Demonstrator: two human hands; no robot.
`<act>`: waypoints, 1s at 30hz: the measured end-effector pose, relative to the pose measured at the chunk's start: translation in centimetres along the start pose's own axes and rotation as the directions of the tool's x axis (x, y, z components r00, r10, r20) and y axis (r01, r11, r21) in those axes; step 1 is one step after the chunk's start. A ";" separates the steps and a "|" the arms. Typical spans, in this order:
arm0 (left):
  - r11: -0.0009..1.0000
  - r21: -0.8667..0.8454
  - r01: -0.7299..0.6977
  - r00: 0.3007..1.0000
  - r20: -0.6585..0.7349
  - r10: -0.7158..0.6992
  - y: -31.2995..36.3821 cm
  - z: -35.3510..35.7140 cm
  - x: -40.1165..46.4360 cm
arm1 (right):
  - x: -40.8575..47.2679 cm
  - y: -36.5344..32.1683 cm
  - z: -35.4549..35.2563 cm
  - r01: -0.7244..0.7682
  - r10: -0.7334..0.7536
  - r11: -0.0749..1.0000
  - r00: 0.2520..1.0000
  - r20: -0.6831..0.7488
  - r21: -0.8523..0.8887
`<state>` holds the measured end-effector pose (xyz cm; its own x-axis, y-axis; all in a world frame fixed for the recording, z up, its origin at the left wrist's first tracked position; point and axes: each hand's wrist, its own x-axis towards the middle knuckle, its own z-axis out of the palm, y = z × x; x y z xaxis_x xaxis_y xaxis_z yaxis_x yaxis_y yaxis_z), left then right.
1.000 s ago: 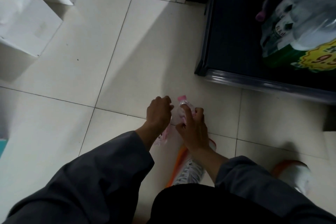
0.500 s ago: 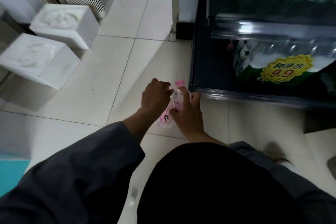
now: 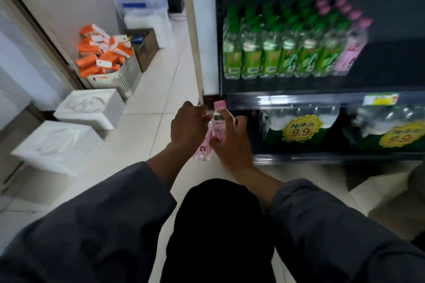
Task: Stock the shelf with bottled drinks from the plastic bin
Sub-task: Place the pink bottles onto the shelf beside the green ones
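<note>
A: Hands?
B: Both up front, side by side, low in front of the shelf (image 3: 322,99). Left hand (image 3: 188,125) has its fingers curled round a pink bottle (image 3: 203,148), bottom end pointing down toward the floor (image 3: 147,126). Right hand (image 3: 232,140) wraps a second pink bottle (image 3: 218,122), upright-ish, pink cap on top.
A: Bottles touching?
B: Looks like it. They sit pressed side by side between the two hands. Knuckles nearly meet.
A: Shelf state?
B: Upper tier holds rows of green bottles (image 3: 271,53), with a row of pink ones (image 3: 349,50) at their right end. Dark space to the right of that. Lower tier holds shrink-wrapped water packs (image 3: 296,124) with yellow price stickers.
A: Bin?
B: Can't tell which it is. To the left there's a white basket (image 3: 112,80) heaped with orange packs (image 3: 101,53), two white foam boxes (image 3: 59,145) nearer, a cardboard box (image 3: 147,48) behind.
A: Anything else?
B: Grey sleeves (image 3: 345,225), dark trousers at the bottom of the frame. Picture is blurry.
</note>
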<state>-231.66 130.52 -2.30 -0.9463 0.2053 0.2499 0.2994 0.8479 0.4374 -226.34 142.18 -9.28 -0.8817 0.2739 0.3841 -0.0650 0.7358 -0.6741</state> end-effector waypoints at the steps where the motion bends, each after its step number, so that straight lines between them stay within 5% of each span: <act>1: 0.999 0.008 -0.034 0.999 -0.015 0.035 1.5 -0.8 0.3 | 0.4 -0.3 -1.5 0.007 -0.008 1.000 0.999 -0.047 -0.025; 18: 0.919 -0.088 -0.384 0.901 -0.252 0.352 22.4 -9.1 2.4 | 3.8 -3.0 -21.8 -0.035 0.027 0.999 0.931 -0.363 -0.016; 30: 0.844 -0.238 -0.480 0.877 -0.142 0.459 33.4 -5.0 3.7 | 4.1 2.6 -30.8 -0.145 0.094 0.987 0.882 -0.461 -0.076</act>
<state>-224.58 157.14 17.60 -0.6754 0.4997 0.5424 0.7361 0.5009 0.4551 -215.74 164.29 9.94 -0.5689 0.5964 0.5662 0.0992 0.7333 -0.6727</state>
